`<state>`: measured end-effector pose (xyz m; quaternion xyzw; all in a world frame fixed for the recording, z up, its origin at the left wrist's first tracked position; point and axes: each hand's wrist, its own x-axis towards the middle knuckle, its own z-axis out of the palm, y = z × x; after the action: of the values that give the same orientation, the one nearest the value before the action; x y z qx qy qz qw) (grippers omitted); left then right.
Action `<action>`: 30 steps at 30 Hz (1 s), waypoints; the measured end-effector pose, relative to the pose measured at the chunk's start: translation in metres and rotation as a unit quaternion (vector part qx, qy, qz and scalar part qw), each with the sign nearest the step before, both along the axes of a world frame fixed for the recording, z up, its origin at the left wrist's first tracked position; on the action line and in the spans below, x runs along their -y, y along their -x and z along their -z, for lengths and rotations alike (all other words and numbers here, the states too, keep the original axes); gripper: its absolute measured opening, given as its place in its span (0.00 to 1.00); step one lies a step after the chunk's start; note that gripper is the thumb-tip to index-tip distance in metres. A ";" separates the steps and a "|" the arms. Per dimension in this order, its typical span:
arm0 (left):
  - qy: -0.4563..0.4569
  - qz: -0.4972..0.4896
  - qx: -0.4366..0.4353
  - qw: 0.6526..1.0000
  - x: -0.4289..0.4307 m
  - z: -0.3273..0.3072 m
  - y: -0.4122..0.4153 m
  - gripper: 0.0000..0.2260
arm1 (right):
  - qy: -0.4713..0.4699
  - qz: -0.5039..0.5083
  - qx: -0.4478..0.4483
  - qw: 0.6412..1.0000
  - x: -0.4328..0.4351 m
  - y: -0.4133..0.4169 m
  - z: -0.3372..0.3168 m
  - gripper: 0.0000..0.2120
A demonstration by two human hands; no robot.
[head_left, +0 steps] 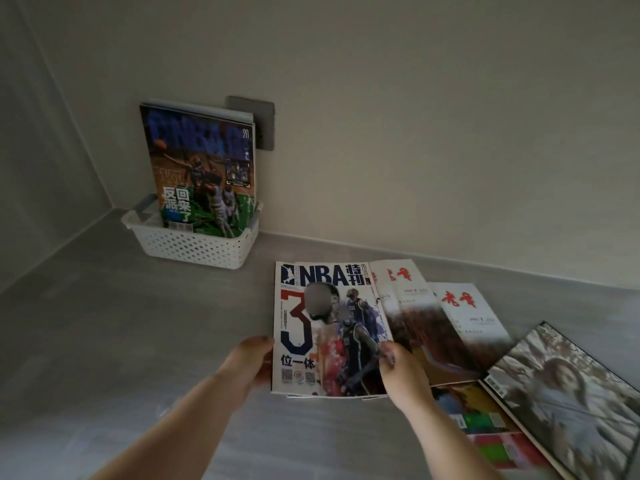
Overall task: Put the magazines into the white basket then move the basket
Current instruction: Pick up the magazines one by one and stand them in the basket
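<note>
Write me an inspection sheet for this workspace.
Surface: grey counter.
Job's things: white basket in the corner with upright magazines inside; NBA magazine tops the loose magazines fanned out at right.
Clutter: nothing seen.
Hands: left hand grips the NBA magazine's left edge; right hand pinches its lower right.
Cables: nothing seen.
Surroundings: pale wall; grey wall plate behind the basket.

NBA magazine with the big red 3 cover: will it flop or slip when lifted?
Thin NBA magazine with the red 3 probably droops unsupported; left hand and right hand at opposite edges should help. Its glossy cover may slide over the red-titled magazines beneath.
</note>
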<state>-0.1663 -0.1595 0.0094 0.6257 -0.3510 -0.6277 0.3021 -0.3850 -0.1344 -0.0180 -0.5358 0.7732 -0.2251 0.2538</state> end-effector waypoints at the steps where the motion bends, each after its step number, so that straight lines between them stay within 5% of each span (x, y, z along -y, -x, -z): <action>1: 0.006 0.011 0.016 1.000 0.001 -0.003 0.003 0.13 | -0.003 -0.005 0.004 1.000 0.000 0.002 -0.001 0.15; 7: 0.049 0.103 0.152 0.982 0.001 -0.011 0.015 0.21 | -0.002 -0.028 0.024 0.999 -0.002 0.008 0.000 0.13; 17: 0.086 0.030 -0.125 0.988 -0.018 -0.015 -0.014 0.25 | -0.002 0.064 0.253 0.965 0.014 0.014 -0.018 0.23; 20: 0.117 0.038 -0.169 0.978 -0.019 -0.021 -0.027 0.25 | -0.003 0.004 0.319 0.948 0.021 0.010 -0.037 0.22; 25: 0.162 0.060 -0.172 0.970 -0.011 -0.035 -0.050 0.26 | 0.036 -0.073 0.460 0.884 0.042 0.007 -0.068 0.16; 30: 0.210 0.029 -0.066 0.975 0.015 -0.051 -0.093 0.18 | 0.045 -0.071 0.470 0.879 0.063 -0.029 -0.082 0.07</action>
<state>-0.0734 -0.1745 0.0601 0.4950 -0.4720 -0.5888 0.4307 -0.3561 -0.1976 0.0636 -0.4312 0.5120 -0.4661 0.5785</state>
